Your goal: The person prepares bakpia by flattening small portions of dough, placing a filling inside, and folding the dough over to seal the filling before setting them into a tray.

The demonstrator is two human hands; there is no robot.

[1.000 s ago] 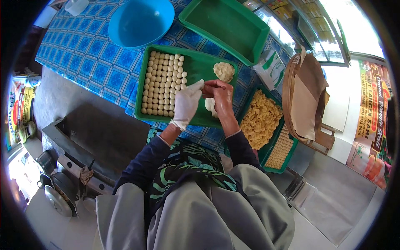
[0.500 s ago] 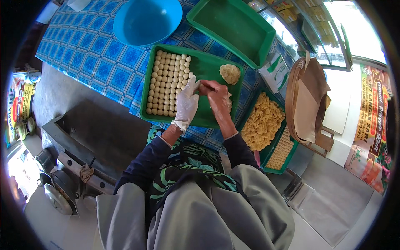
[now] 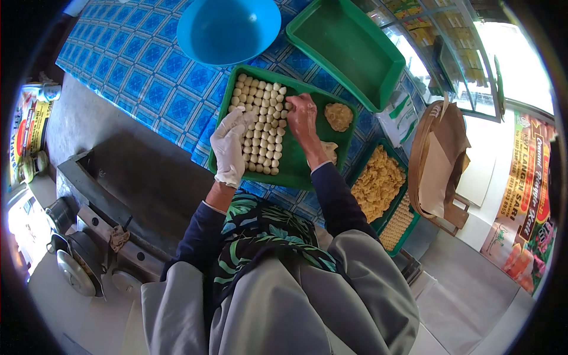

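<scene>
Rows of small, round, pale dough balls (image 3: 260, 130) fill the left part of a green tray (image 3: 313, 174). My right hand (image 3: 304, 121), bare, reaches to the right edge of the rows, fingertips pinched on a dough ball there. Over the left rows hovers my left hand (image 3: 228, 142) in a white glove, fingers curled together; what they hold, if anything, is hidden. A lump of pale tan dough or filling (image 3: 339, 117) lies at the tray's right end. Beside my right wrist is a paler dough piece (image 3: 329, 152), partly covered by my arm.
A blue basin (image 3: 228, 29) and another green tray (image 3: 349, 53) stand behind on the blue patterned tablecloth (image 3: 136, 71). To the right are a container of yellowish crumbly mass (image 3: 378, 183), a tray of small pieces (image 3: 395, 225) and a round woven tray (image 3: 423, 160).
My hands were together over the tray and are now apart. My right hand is at the edge of the dough ball rows; my left has drawn leftward. The whole view has shifted slightly.
</scene>
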